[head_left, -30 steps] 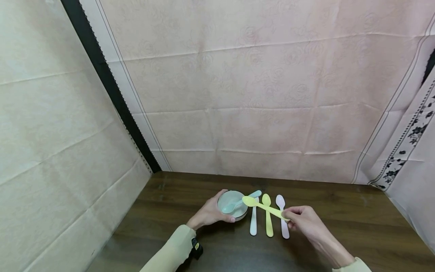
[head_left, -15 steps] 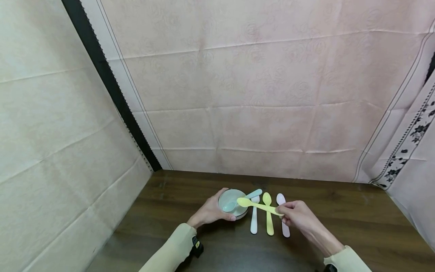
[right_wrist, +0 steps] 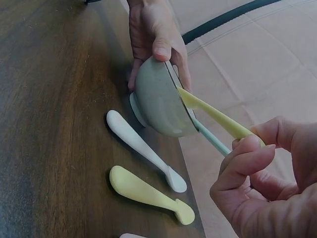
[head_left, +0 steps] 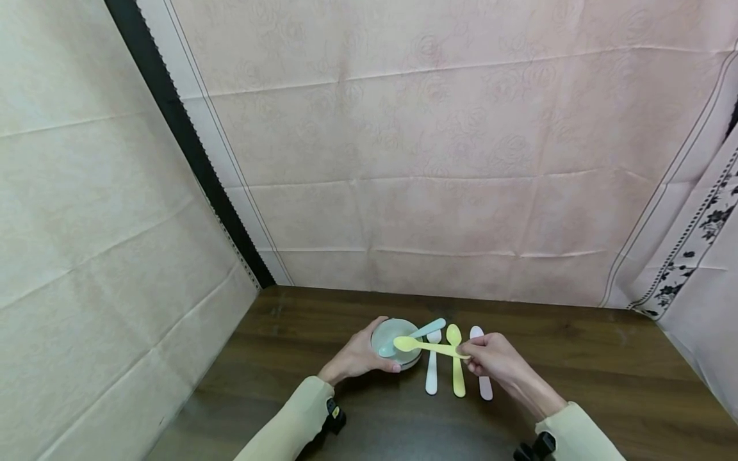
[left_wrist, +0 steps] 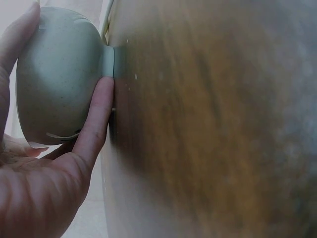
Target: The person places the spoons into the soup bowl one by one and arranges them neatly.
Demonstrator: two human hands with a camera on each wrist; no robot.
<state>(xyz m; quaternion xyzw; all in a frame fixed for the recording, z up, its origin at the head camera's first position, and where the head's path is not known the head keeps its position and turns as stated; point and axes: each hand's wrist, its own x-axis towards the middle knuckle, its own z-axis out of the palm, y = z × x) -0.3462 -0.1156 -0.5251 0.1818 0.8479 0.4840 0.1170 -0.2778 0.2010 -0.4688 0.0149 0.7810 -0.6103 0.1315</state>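
Observation:
A pale green bowl (right_wrist: 158, 101) stands on the wooden table. My left hand (head_left: 360, 353) holds it from the left side, thumb at the rim and fingers round the wall; in the left wrist view one finger lies along the bowl (left_wrist: 59, 74) down to its foot. Inside leans a mint-green spoon (head_left: 431, 327), handle sticking out over the right rim. My right hand (head_left: 490, 358) pinches a yellow spoon (right_wrist: 218, 115) by its handle end. The bowl of that spoon is over the opening, dipping behind the rim in the right wrist view.
To the right of the bowl, a white spoon (head_left: 431, 374), another yellow spoon (head_left: 458, 381) and a lilac spoon (head_left: 485, 388) lie side by side on the table (head_left: 277, 384). The right hand partly covers the lilac one. Pale cloth (head_left: 403, 192) hangs behind the table and at both sides.
My right hand has moved left with the yellow spoon, bringing the spoon's head from the bowl's right rim to over its opening. The left hand has stayed on the bowl.

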